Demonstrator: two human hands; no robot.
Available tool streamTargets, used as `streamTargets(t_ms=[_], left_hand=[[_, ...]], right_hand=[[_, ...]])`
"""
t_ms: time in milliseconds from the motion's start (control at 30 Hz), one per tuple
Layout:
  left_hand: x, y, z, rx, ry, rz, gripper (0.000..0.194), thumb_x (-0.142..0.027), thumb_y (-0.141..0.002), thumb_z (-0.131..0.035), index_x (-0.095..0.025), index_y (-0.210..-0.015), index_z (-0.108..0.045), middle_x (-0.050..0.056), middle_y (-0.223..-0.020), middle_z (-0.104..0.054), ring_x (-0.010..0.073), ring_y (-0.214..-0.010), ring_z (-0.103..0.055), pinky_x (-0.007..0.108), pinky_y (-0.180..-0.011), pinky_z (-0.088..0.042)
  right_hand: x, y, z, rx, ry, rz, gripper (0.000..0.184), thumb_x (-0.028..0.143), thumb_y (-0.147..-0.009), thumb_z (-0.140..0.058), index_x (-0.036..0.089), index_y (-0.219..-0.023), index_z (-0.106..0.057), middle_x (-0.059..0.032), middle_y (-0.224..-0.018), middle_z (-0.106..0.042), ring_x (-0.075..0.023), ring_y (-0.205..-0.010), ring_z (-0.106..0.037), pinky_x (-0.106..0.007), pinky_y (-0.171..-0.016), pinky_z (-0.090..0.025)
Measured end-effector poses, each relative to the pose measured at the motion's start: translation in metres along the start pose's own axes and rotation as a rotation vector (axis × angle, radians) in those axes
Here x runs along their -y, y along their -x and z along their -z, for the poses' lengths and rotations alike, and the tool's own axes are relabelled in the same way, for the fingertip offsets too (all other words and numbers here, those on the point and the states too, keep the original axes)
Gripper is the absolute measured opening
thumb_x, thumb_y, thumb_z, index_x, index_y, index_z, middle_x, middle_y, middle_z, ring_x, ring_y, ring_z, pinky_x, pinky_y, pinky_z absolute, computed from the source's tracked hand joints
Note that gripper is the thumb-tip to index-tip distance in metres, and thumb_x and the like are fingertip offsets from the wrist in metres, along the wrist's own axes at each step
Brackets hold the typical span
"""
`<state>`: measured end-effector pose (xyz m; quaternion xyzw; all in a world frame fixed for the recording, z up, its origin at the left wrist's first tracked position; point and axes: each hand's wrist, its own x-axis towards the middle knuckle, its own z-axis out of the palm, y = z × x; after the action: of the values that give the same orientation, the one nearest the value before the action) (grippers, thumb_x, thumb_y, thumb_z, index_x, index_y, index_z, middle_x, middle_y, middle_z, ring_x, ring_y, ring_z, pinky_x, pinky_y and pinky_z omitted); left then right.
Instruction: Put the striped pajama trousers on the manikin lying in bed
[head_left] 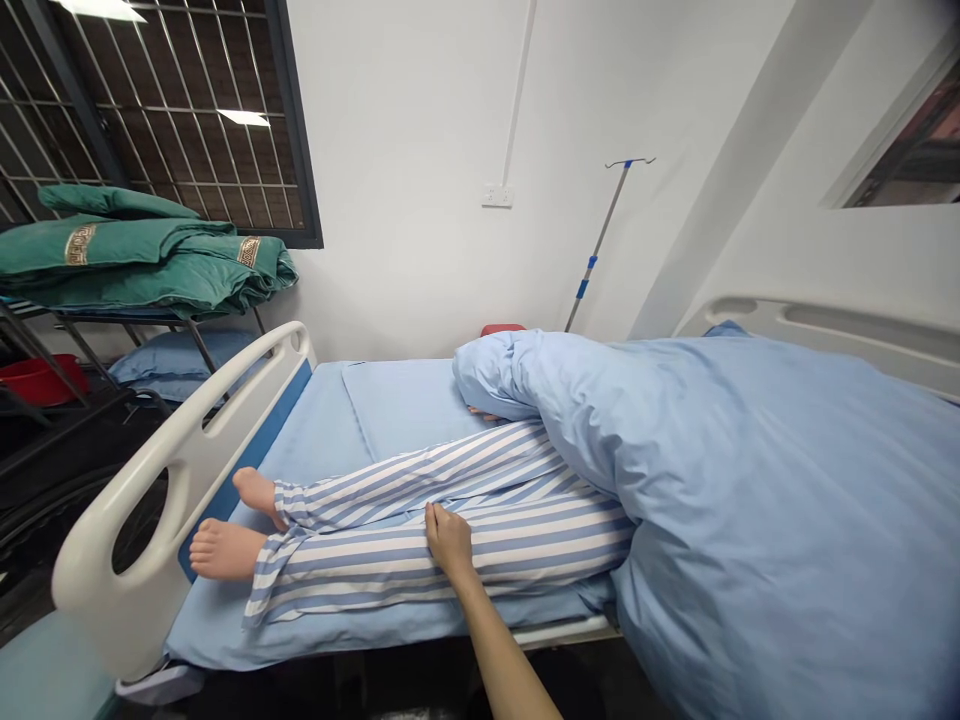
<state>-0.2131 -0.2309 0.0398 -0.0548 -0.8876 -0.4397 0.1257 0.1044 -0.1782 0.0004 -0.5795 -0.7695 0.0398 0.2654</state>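
Note:
My right hand (448,538) is closed over the near leg of a pair of blue-and-white striped trousers (540,535), about at the knee, and seems to grip the cloth. The trousers are on a figure that looks like a care manikin, lying on the bed with bare feet (227,549) toward the left end. A light blue quilt (720,450) is folded back over the upper body, hiding it; a bit of a hand (484,413) shows under its edge. My left hand is out of view.
The bed's white footboard (112,540) rises at the left and a headboard (862,335) at the right. Behind stands an IV pole (600,240) by the wall. Green folded bedding (150,250) lies on a rack at left, near a red basin (45,380).

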Motion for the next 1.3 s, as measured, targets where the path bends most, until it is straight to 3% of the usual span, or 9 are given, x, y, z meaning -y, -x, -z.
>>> streamTargets(t_ms=[300,500,767,900,1033,1200,1300], left_hand=[[-0.002,-0.001,0.001,0.039,-0.036,0.014,0.022,-0.020,-0.086,-0.009,-0.021,-0.070,-0.024,0.006,-0.082,-0.043,0.0289,-0.099,-0.041,0.046,-0.078,-0.031],[-0.003,0.001,0.006,0.056,-0.050,0.032,0.023,-0.026,-0.087,-0.012,-0.020,-0.075,-0.030,0.007,-0.089,-0.048,0.0273,-0.100,-0.042,0.047,-0.080,-0.033],[0.000,-0.009,0.002,0.105,-0.029,0.096,0.022,-0.031,-0.087,-0.015,-0.021,-0.073,-0.030,0.005,-0.084,-0.050,0.0252,-0.098,-0.041,0.044,-0.079,-0.033],[-0.001,-0.005,0.004,0.092,-0.053,0.073,0.024,-0.025,-0.086,-0.008,-0.021,-0.072,-0.027,0.006,-0.088,-0.047,0.0271,-0.101,-0.040,0.044,-0.078,-0.031],[-0.004,0.000,0.010,0.104,0.001,0.054,0.021,-0.028,-0.085,-0.014,-0.021,-0.066,-0.019,0.004,-0.079,-0.043,0.0259,-0.098,-0.041,0.042,-0.075,-0.031],[-0.017,0.001,0.014,0.100,0.069,0.070,0.016,-0.018,-0.082,-0.008,-0.024,-0.067,-0.007,0.005,-0.074,-0.037,0.0325,-0.104,-0.038,0.052,-0.077,-0.028],[-0.024,0.008,0.038,0.164,0.139,0.002,0.017,-0.017,-0.080,-0.006,-0.024,-0.068,-0.016,0.010,-0.080,-0.041,0.0380,-0.108,-0.035,0.060,-0.078,-0.025]], right_hand=[[-0.001,0.000,-0.001,-0.006,0.032,-0.007,0.044,0.033,-0.094,-0.025,0.018,-0.070,-0.059,-0.0025,-0.062,-0.064,-0.0106,-0.054,-0.053,-0.027,-0.053,-0.019],[0.000,0.001,-0.001,-0.006,0.029,0.000,0.044,0.033,-0.094,-0.025,0.018,-0.071,-0.058,-0.0025,-0.062,-0.064,-0.0108,-0.054,-0.053,-0.027,-0.053,-0.019],[0.000,0.001,-0.002,-0.018,-0.002,-0.002,0.045,0.033,-0.094,-0.024,0.017,-0.069,-0.058,-0.0025,-0.062,-0.063,-0.0106,-0.055,-0.053,-0.026,-0.054,-0.020],[0.001,0.001,-0.001,-0.006,0.009,-0.006,0.045,0.033,-0.094,-0.024,0.018,-0.070,-0.058,-0.0025,-0.062,-0.063,-0.0107,-0.055,-0.052,-0.026,-0.053,-0.020],[0.001,0.001,-0.001,-0.004,0.019,-0.003,0.045,0.032,-0.094,-0.024,0.018,-0.069,-0.058,-0.0023,-0.061,-0.062,-0.0104,-0.054,-0.051,-0.026,-0.053,-0.019],[0.001,0.000,-0.003,-0.022,0.026,0.017,0.044,0.031,-0.094,-0.025,0.017,-0.067,-0.057,-0.0019,-0.061,-0.063,-0.0101,-0.053,-0.051,-0.027,-0.054,-0.018],[0.000,0.001,-0.004,-0.030,0.027,0.024,0.043,0.032,-0.094,-0.026,0.018,-0.067,-0.056,-0.0016,-0.060,-0.062,-0.0101,-0.053,-0.051,-0.027,-0.054,-0.018]])
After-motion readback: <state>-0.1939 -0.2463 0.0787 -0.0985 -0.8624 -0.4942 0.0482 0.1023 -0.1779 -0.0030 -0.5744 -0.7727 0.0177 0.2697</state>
